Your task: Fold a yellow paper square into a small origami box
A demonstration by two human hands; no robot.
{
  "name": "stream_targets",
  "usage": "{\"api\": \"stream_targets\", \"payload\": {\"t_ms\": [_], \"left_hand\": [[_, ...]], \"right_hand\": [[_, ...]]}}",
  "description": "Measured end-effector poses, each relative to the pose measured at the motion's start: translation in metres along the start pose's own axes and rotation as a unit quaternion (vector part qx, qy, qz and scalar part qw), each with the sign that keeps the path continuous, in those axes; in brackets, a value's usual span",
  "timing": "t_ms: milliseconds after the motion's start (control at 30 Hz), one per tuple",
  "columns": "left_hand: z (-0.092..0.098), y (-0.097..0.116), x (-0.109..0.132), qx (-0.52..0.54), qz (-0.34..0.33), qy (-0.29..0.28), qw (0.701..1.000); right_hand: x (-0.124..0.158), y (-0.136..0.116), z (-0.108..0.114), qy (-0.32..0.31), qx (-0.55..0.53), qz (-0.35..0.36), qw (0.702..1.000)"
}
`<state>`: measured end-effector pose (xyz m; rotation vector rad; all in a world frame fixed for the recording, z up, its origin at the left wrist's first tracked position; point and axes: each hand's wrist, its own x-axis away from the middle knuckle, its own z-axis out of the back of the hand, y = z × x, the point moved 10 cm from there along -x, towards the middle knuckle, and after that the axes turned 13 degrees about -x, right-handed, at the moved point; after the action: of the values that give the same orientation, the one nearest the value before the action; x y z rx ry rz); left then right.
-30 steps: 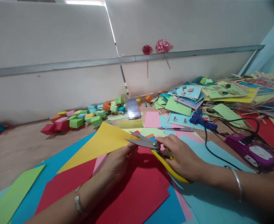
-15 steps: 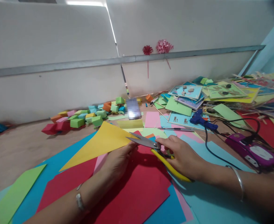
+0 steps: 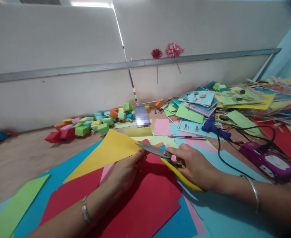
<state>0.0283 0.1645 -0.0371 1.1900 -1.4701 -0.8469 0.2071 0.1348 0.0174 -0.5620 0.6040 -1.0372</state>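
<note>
My left hand (image 3: 127, 168) pinches the right corner of a folded-looking sheet of yellow paper (image 3: 105, 152), held up over the pile. In my right hand (image 3: 192, 163) is a pair of scissors (image 3: 157, 151) with yellow handles, fingers wrapped round the grips. The blades are nearly closed, and their tips lie at the yellow paper's right corner, just above my left fingertips. Below both hands spread sheets of red paper (image 3: 145, 205), blue paper (image 3: 178, 219) and light blue paper (image 3: 224, 208).
Small coloured paper boxes (image 3: 82, 129) line the wall on the left. A blue glue gun (image 3: 214, 127) with a black cord lies by a purple power strip (image 3: 266, 158). Picture cards (image 3: 197, 98) and sticks are heaped at the right. A pen (image 3: 187, 137) lies ahead.
The scissor blades have closed from slightly apart to nearly together at the yellow paper's corner. Both hands stay almost in place.
</note>
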Motion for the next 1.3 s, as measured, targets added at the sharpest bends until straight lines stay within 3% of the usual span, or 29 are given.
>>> {"api": "stream_targets", "payload": {"t_ms": [233,433,600,867,1300], "left_hand": [[0.001,-0.002,0.000,-0.006,0.010,0.002,1.000],[0.001,0.009,0.001,-0.009,-0.037,0.011,0.999],[-0.002,0.010,0.002,-0.002,-0.038,0.002,0.999],[-0.003,-0.005,0.003,0.017,0.033,-0.001,0.999],[-0.010,-0.013,0.008,0.085,0.116,0.010,0.990]], "right_hand": [[-0.001,-0.001,0.001,0.003,0.020,-0.004,1.000],[-0.001,-0.001,-0.002,0.003,0.019,0.002,1.000],[-0.001,0.000,-0.004,-0.007,-0.005,-0.002,1.000],[0.000,-0.003,-0.005,-0.010,-0.017,-0.004,1.000],[-0.001,-0.002,-0.005,-0.007,-0.023,0.003,1.000]]}}
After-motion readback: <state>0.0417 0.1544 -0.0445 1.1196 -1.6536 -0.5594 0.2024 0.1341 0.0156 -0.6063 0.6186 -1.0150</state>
